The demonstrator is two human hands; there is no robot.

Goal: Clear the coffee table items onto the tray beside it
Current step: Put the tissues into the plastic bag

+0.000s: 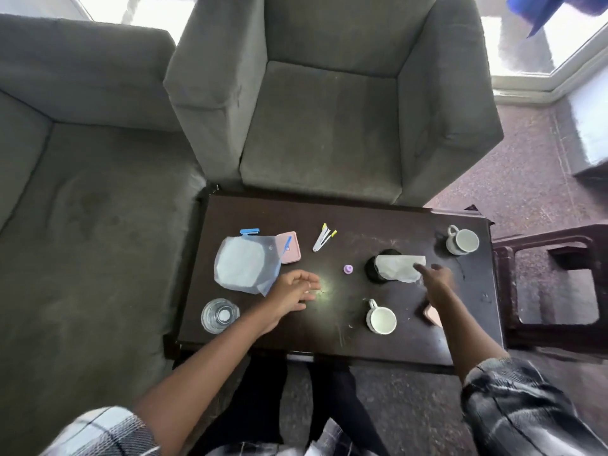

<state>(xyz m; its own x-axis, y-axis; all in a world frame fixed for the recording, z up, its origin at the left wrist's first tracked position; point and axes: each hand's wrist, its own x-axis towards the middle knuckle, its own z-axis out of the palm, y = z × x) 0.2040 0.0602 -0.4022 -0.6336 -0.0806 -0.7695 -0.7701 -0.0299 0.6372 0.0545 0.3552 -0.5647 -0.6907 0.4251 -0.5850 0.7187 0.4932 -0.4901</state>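
Note:
The dark coffee table (329, 340) carries a clear bag with a white plate in it (245, 264), a pink case (290, 246), a blue stapler (250, 231), yellow-capped pens (324, 237), a purple cap (348, 269), a glass (219, 314), a near white mug (381, 319), a far white mug (462, 241) and a black container under a grey paper (399, 266). My left hand (294, 291) hovers open beside the bag. My right hand (434, 281), blurred, touches the paper's right end with its fingers spread. No tray shows.
A grey armchair (329, 126) stands behind the table and a grey sofa (82, 192) to its left. A dark wooden side table frame (552, 274) sits at the right. A pink object (432, 315) lies partly hidden under my right forearm.

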